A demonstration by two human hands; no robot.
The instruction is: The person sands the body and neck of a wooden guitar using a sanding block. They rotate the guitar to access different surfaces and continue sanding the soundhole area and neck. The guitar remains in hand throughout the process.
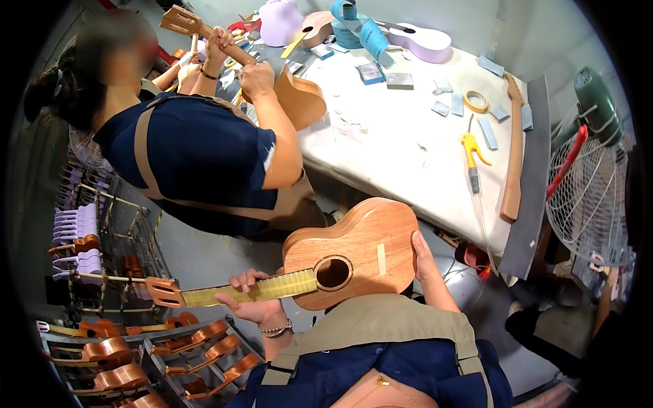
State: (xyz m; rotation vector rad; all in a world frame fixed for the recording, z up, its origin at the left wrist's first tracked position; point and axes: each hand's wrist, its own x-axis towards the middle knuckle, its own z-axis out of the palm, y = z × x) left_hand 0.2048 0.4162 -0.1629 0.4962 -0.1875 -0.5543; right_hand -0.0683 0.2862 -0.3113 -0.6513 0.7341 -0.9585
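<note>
A wooden ukulele [371, 231] without strings lies across in front of my chest, its soundhole facing up. Its neck points left, and yellow tape covers the fretboard. My left hand [255, 302] is closed around the neck, fingers on the far side and thumb on the near side. Against the rounded end of the body rests my right hand [424, 258], which grips its edge; part of the fingers is hidden behind it. A pale strip marks the bridge place on the top.
A co-worker [197, 156] on the left holds another ukulele [299, 95]. The white table [401, 156] bears sanding pads, a tape roll [475, 102], a yellow air gun [471, 146] and a neck [515, 156]. A fan [588, 197] stands right; racks of ukuleles [112, 353] stand lower left.
</note>
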